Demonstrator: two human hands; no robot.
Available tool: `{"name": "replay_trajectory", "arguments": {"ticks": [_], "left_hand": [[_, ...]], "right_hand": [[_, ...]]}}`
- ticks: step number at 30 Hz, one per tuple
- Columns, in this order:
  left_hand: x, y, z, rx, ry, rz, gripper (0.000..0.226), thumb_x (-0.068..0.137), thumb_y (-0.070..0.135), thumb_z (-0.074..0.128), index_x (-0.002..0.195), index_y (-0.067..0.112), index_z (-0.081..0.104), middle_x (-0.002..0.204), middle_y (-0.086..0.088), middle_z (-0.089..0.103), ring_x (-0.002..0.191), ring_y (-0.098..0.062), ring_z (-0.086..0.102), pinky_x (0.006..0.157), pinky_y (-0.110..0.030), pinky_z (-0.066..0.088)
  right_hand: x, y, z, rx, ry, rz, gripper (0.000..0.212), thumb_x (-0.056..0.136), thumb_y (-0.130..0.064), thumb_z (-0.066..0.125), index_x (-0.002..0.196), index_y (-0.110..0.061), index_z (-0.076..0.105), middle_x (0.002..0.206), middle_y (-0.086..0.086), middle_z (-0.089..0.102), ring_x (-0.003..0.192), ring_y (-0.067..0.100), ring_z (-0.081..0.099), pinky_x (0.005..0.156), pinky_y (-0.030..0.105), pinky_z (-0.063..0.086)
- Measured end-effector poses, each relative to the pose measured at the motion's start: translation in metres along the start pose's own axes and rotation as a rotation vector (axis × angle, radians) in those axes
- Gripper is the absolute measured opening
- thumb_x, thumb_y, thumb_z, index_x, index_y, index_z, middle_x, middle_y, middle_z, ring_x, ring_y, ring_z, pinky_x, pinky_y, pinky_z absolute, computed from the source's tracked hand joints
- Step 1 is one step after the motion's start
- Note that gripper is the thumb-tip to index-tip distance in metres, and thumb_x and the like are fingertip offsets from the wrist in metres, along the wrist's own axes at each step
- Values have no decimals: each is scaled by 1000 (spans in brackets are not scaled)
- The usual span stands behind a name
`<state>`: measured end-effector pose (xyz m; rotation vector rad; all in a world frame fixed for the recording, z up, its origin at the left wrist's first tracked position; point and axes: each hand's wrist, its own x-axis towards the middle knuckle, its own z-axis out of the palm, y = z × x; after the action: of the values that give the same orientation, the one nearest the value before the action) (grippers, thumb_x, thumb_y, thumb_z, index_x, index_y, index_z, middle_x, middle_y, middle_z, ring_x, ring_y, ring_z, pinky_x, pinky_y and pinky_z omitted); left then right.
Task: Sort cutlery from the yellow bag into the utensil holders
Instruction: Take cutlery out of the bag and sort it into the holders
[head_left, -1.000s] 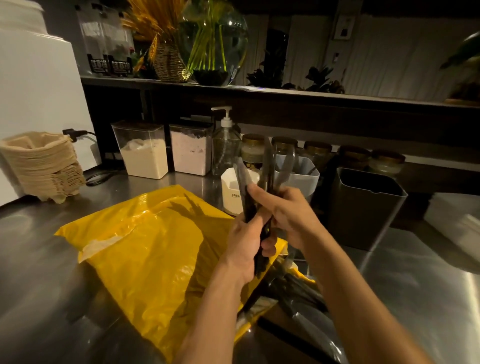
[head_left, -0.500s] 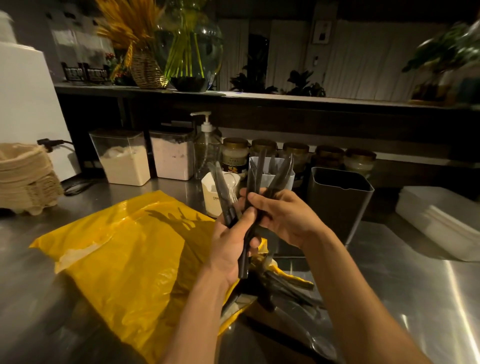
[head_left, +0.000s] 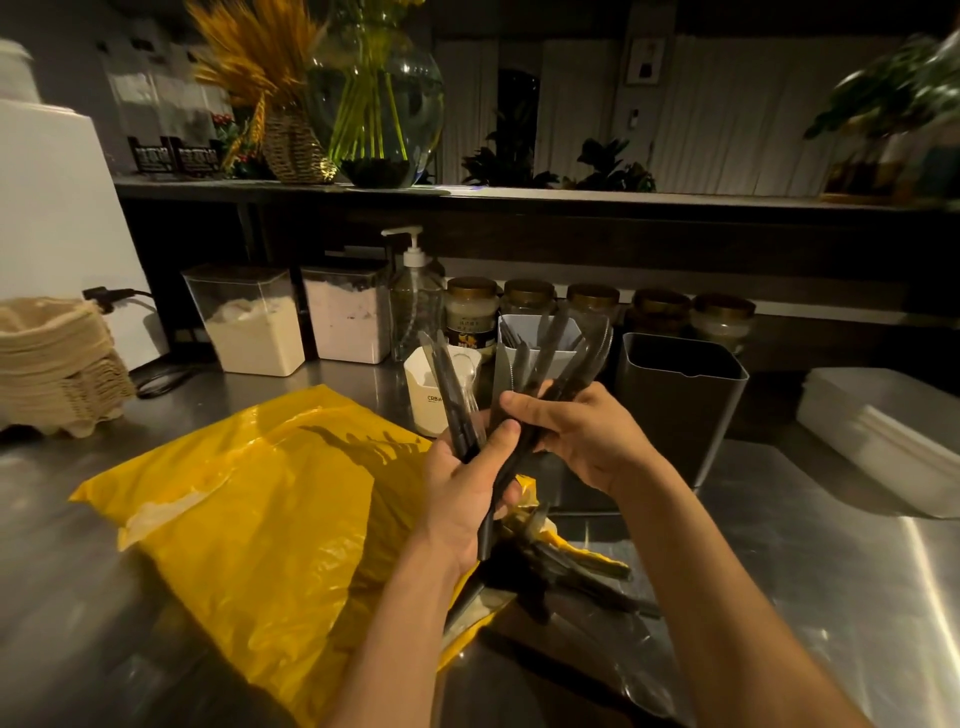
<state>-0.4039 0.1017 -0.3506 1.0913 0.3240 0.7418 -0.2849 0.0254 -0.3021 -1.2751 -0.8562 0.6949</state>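
Observation:
A crumpled yellow bag (head_left: 270, 514) lies on the steel counter (head_left: 831, 571), its mouth toward me with dark cutlery (head_left: 566, 566) spilling out. My left hand (head_left: 462, 493) grips a fan of black plastic cutlery (head_left: 540, 364) by the handles, above the bag's mouth. My right hand (head_left: 582, 431) pinches some of those same pieces from the right. Behind the hands stand a small white holder (head_left: 423, 395), a white square holder (head_left: 535, 338) with cutlery in it, and a dark grey holder (head_left: 680, 400).
Two clear tubs of powder (head_left: 249, 322), a pump bottle (head_left: 415, 301) and a row of gold-lidded jars (head_left: 592, 301) line the back. Stacked paper trays (head_left: 57, 364) sit far left, a white box (head_left: 883, 431) far right. A shelf with a vase hangs above.
The cutlery in my hands has fanned out more, with my right hand drawing some pieces rightward. My view has shifted slightly to the right.

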Motion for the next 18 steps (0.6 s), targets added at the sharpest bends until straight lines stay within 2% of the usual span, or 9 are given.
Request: {"name": "replay_trajectory", "arguments": {"ticks": [2,4,7,11,15,17,18], "left_hand": [[0,0,-1,3,1,7,32,82,29,74,104,8,64,78,-14,66,43,-15,49,37,-22,37],[1,0,-1,14,17,18,25,88,26,72,101,7,63,76,-15,64,43,-15,49,37,-21,37],[2,-1,-1,23,77,20,25,90,28,71,100,6,62,71,-12,64,42,-16,50,36,-22,37],[4,0,0,27,141,-11,31,90,32,69,100,4,60,68,-8,62,42,-17,54,36,-22,35],[5,2,-2,36,221,-61,27,98,30,64,107,6,55,80,-5,75,40,-8,41,37,-19,32],[7,2,-3,47,265,-99,28,97,31,64,110,7,57,64,3,67,40,-6,39,38,-19,31],[7,3,-2,28,259,-122,30,97,33,64,110,6,59,58,5,59,40,-6,38,38,-19,30]], "right_hand": [[-1,0,-1,-12,-26,-14,38,90,-11,72,112,18,62,115,36,66,110,49,65,92,56,54],[-1,0,-6,14,-99,-19,37,97,-13,62,110,21,59,106,28,69,99,37,68,78,37,60],[-5,-4,-10,78,-187,-6,28,105,-10,49,107,14,63,92,13,71,87,20,69,74,26,57],[-6,-10,-13,111,-110,-19,26,104,-13,50,113,1,70,83,5,67,77,12,66,67,19,54],[-6,-17,-22,161,-9,-182,29,100,-27,55,116,-10,73,85,3,50,79,14,51,75,26,47],[-9,-22,-24,153,-27,-267,29,101,-26,52,118,-13,71,79,1,45,74,14,47,74,26,47],[-12,-25,-24,42,-35,-312,29,101,-25,50,120,-15,70,77,2,46,73,15,48,74,27,48]]}}
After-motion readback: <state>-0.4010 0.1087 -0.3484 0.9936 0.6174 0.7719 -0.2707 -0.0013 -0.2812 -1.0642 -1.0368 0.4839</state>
